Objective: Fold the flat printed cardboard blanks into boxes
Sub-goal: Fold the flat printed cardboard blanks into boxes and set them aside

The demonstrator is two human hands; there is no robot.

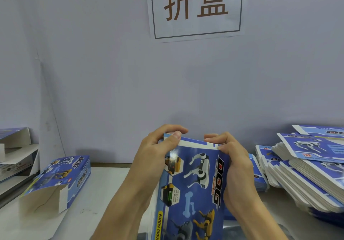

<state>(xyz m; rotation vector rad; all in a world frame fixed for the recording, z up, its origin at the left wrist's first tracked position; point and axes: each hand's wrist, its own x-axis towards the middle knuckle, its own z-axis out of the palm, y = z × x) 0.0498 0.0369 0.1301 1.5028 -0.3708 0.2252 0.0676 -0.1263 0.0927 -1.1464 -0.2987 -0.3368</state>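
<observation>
I hold a blue printed cardboard box (pixel 193 187), with robot dogs and the word DOG on it, upright in front of me above the table. My left hand (pixel 158 152) grips its upper left corner, thumb on the printed face and fingers curled over the top edge. My right hand (pixel 230 158) grips the upper right edge, thumb pinching the white top flap (pixel 195 144). A folded box (pixel 61 176) of the same print lies on the table at the left with an end flap standing open.
A tall, slumped stack of flat blanks (pixel 307 169) fills the right side of the table (pixel 96 198). At far left stand more boxes and a shelf (pixel 16 158). A wall with a paper sign (pixel 195 9) rises right behind the table.
</observation>
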